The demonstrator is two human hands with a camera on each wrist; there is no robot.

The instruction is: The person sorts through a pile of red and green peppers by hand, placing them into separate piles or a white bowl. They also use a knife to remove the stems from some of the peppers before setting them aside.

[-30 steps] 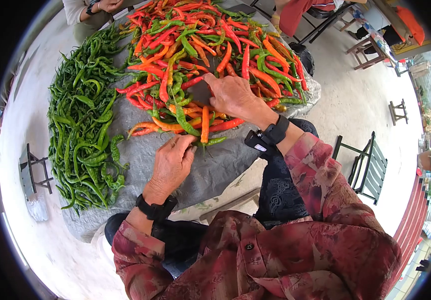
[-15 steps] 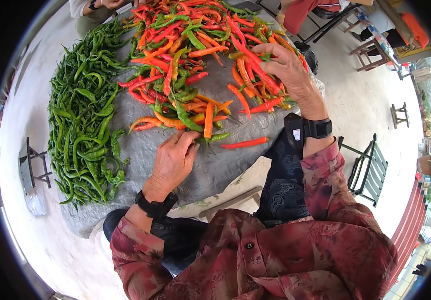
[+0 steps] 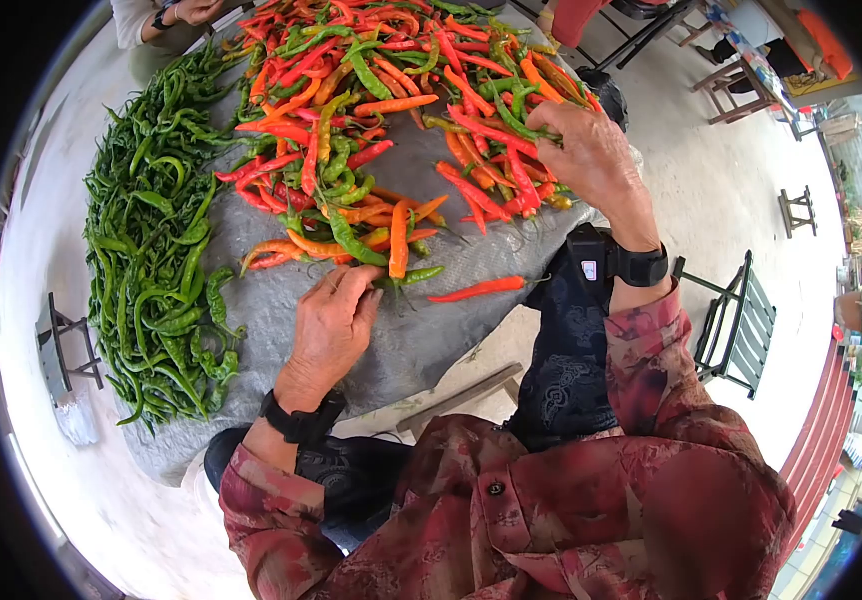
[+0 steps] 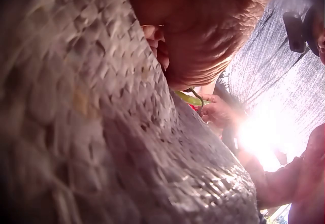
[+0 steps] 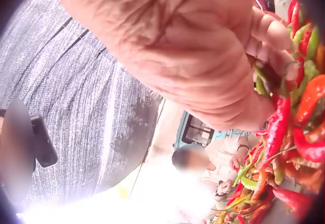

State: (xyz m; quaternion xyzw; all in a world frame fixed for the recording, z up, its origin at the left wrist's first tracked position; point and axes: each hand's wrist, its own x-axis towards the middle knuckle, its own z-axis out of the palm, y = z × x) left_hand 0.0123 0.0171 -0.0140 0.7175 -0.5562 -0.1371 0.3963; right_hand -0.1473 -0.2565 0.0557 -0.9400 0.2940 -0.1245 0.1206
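In the head view, a big heap of red, orange and green chili peppers (image 3: pixel 391 80) covers the far part of a grey woven sheet (image 3: pixel 391 350). My right hand (image 3: pixel 596 160) is at the heap's right side, fingers curled round a green chili pepper (image 5: pixel 260 79) beside a red one (image 5: pixel 277 127). My left hand (image 3: pixel 331 325) rests low over the sheet with bent fingers. Its fingertips are right at the end of a green chili pepper (image 3: pixel 353 238), next to an upright orange one (image 3: pixel 399 240); whether they pinch it I cannot tell.
A long pile of green chili peppers (image 3: pixel 156 250) lies along the left. One red chili pepper (image 3: pixel 476 289) lies alone near the front edge. Another person's hands (image 3: pixel 196 10) are at the far left. A dark slatted chair (image 3: pixel 741 330) stands to the right, and a small stool (image 3: pixel 797 214) farther off.
My right hand went from the middle of the heap to its right side, parting the peppers and baring grey sheet. A red chili pepper now lies alone in front. My left hand stayed put.
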